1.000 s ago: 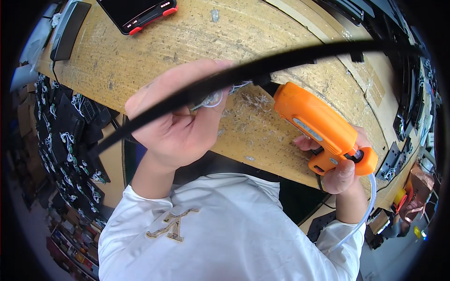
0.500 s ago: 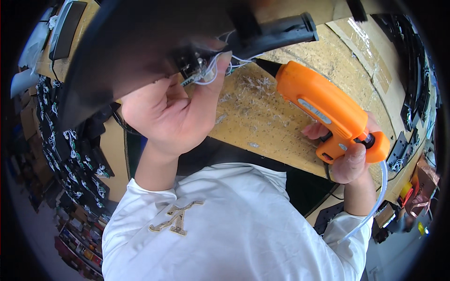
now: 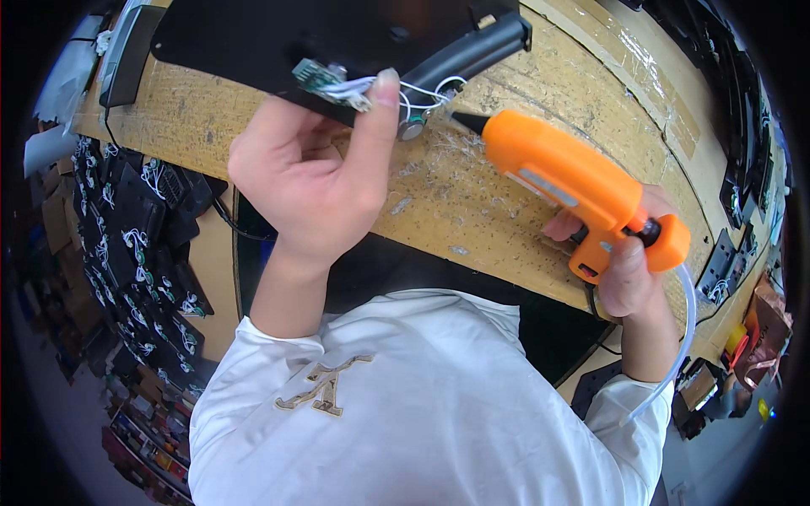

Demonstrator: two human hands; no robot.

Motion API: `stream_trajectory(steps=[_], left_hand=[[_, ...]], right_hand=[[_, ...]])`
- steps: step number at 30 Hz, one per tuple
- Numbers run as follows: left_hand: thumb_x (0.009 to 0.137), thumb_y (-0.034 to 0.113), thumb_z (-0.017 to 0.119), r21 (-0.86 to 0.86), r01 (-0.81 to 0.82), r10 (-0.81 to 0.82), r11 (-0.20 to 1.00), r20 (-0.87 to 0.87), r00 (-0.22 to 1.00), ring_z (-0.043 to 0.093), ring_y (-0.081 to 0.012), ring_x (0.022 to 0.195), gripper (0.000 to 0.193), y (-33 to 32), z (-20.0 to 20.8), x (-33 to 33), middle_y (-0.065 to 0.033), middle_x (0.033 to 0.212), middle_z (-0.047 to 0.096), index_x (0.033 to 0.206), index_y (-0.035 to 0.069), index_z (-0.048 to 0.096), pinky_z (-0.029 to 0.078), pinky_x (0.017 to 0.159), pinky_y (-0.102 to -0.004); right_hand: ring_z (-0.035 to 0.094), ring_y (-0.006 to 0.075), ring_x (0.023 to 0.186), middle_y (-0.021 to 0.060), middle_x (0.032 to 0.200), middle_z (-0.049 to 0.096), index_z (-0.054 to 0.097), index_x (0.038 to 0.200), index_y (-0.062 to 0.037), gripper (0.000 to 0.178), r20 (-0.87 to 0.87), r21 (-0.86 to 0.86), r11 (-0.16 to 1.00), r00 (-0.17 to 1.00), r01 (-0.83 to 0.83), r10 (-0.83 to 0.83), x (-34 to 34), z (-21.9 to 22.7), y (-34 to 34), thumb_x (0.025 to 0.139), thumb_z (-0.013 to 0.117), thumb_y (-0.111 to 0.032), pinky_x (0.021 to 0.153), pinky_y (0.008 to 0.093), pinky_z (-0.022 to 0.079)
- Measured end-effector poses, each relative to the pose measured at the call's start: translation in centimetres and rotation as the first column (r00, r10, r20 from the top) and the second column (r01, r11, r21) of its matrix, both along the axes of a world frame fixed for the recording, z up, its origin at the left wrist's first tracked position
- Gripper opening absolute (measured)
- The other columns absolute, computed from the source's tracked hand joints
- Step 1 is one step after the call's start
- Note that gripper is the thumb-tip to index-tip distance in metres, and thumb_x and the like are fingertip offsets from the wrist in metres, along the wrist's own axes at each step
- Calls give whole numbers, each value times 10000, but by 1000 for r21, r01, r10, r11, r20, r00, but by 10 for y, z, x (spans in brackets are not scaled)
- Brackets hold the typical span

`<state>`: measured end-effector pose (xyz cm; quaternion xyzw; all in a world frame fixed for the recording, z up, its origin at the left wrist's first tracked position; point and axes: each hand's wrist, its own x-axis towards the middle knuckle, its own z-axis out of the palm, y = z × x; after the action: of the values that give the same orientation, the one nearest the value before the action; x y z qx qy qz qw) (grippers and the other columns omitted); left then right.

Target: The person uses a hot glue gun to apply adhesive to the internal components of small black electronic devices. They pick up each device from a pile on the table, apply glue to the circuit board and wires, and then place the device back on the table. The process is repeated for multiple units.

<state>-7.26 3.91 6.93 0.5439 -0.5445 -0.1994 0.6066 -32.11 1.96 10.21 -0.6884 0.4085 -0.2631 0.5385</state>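
My left hand (image 3: 325, 173) grips the edge of a black plastic panel (image 3: 253, 38), with the thumb pressed near its white wires (image 3: 354, 87). A small green circuit board (image 3: 316, 76) hangs on those wires, and a round metal disc-like part (image 3: 411, 130) sits by the panel's edge. A thick tubular ridge runs along the panel's right side. My right hand (image 3: 629, 261) is wrapped around an orange hot glue gun (image 3: 565, 169). Its black nozzle points up and left, close to the wires beside the panel. A clear glue stick (image 3: 688, 320) curves down from the gun's back.
The worn wooden bench (image 3: 481, 211) carries glue strings and scraps. Many black panels with wired boards (image 3: 139, 253) are stacked at the left. More black parts (image 3: 742, 160) lie along the right, near a flat cardboard sheet (image 3: 641, 76). A grey-black device (image 3: 131, 55) stands far left.
The black panel has swung away and down from close to the camera, showing its flat face and the circuit board. The glue gun has shifted slightly left and down, still in my right hand.
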Motion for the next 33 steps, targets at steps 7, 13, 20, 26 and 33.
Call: stream_trajectory(steps=[7,13,20,26,33], left_hand=[[822,-29,670,73,67,-31,995,-409,912,581,-32,648,60,-7,5,6,-49,754,648,844,-44,616,452,578,-154],[822,-27,672,50,106,-72,993,-459,885,589,-46,672,69,-9,3,10,-66,785,653,852,-49,613,463,590,-164],[825,-23,671,37,108,-80,993,-443,893,586,-41,655,67,-9,3,10,-59,768,651,849,-42,612,457,577,-162],[819,-21,677,44,112,-83,993,-428,900,581,-38,636,73,-6,3,10,-61,752,649,830,-32,606,440,561,-156],[814,-24,680,59,116,-80,991,-425,902,574,-30,621,73,-6,5,8,-54,742,648,831,-30,609,433,548,-152]], right_hand=[[682,218,722,102,826,690,660,944,-3,663,142,-69,998,990,6,4,0,-11,-1,848,470,-630,670,313,542],[686,221,714,81,808,699,666,941,-20,661,108,-128,991,993,-40,54,1,-12,-1,856,443,-636,664,315,544],[680,221,674,58,768,694,669,940,-38,637,54,-138,989,997,-44,52,3,-10,0,863,444,-629,624,306,539],[667,215,645,51,758,686,667,948,-40,641,104,-107,994,995,23,-12,6,-10,3,871,439,-634,611,299,533],[639,197,588,43,719,668,676,916,-57,592,28,-222,975,1000,3,3,4,-13,2,865,478,-612,543,283,491]])
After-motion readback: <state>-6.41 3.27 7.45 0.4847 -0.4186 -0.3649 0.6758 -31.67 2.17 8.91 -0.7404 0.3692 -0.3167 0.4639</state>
